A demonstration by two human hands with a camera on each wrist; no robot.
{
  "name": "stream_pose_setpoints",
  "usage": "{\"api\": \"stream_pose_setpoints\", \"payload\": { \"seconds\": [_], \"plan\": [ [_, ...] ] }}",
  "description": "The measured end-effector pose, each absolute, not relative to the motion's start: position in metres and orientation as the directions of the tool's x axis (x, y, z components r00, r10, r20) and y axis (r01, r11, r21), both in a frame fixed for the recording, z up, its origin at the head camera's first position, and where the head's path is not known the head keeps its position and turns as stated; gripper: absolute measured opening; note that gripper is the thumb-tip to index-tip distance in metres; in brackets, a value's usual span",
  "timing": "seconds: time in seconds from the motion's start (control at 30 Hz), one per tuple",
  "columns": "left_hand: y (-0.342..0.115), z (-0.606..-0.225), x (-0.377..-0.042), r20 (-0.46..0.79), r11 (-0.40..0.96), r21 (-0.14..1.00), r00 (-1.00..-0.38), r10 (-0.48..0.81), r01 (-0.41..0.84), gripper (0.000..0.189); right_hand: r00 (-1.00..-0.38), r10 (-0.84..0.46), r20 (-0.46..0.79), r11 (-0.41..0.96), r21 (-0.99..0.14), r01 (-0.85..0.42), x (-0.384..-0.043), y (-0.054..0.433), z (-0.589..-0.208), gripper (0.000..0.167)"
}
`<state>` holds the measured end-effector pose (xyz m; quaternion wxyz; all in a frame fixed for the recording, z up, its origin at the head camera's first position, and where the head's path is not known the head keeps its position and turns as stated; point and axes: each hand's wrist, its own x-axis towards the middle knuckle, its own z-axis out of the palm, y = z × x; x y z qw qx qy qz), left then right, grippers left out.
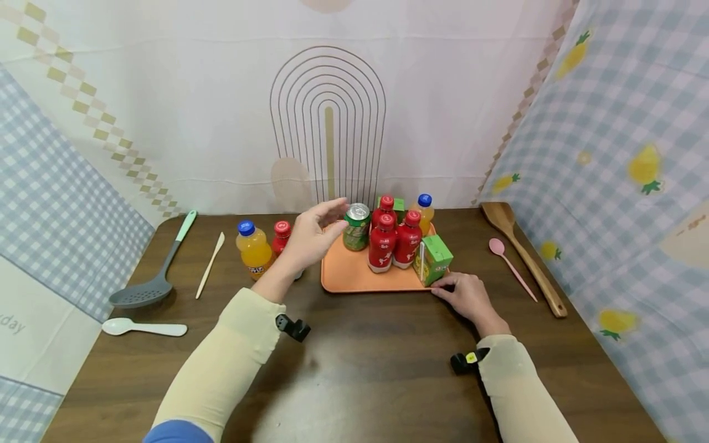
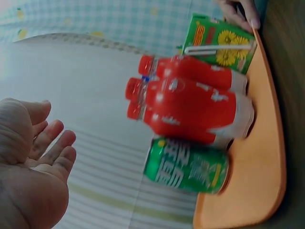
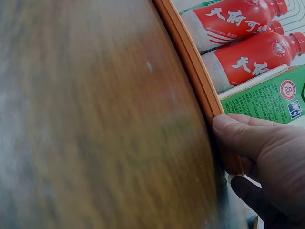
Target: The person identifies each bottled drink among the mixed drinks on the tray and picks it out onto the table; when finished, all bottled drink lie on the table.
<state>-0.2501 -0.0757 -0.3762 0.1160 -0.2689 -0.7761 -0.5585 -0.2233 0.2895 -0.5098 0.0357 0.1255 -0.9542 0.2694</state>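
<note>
An orange tray (image 1: pixel 354 280) holds several drinks. At its front right corner my right hand (image 1: pixel 467 296) pinches the rim, the thumb (image 3: pixel 228 125) lying along the edge in the right wrist view. My left hand (image 1: pixel 311 235) hovers beside the tray's left end, fingers loosely bent and holding nothing. A green drink can (image 1: pixel 356 237) stands upright on the tray close to those fingers; the left wrist view shows a gap between them. Red-capped red bottles (image 1: pixel 381 249) stand right of the can. A green juice carton (image 1: pixel 437 255) with a straw sits near my right hand.
On the tray behind is an orange-drink bottle (image 1: pixel 425 209). Another orange-drink bottle (image 1: pixel 255 249) and a red bottle (image 1: pixel 281 237) stand left, partly behind my left arm. Further left lie a slotted turner (image 1: pixel 146 292), a knife (image 1: pixel 210 264) and a white spoon (image 1: pixel 149 328). Right lie a pink spoon (image 1: pixel 512 267) and wooden spatula (image 1: pixel 528 261).
</note>
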Motion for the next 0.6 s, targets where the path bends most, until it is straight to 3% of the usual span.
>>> {"api": "stream_pose_setpoints", "payload": {
  "seconds": [0.33, 0.6],
  "plan": [
    [-0.032, -0.406, -0.267, 0.353, 0.081, 0.918, -0.894, 0.277, 0.387, 0.046, -0.965, -0.218, 0.143, 0.821, -0.507, -0.261, -0.223, 0.29, -0.512, 0.007],
    [-0.011, -0.434, -0.276, 0.244, 0.08, 0.958, -0.933, 0.266, 0.274, 0.054, -0.96, -0.224, 0.168, 0.824, -0.493, -0.279, -0.223, 0.29, -0.513, 0.006]
  ]
}}
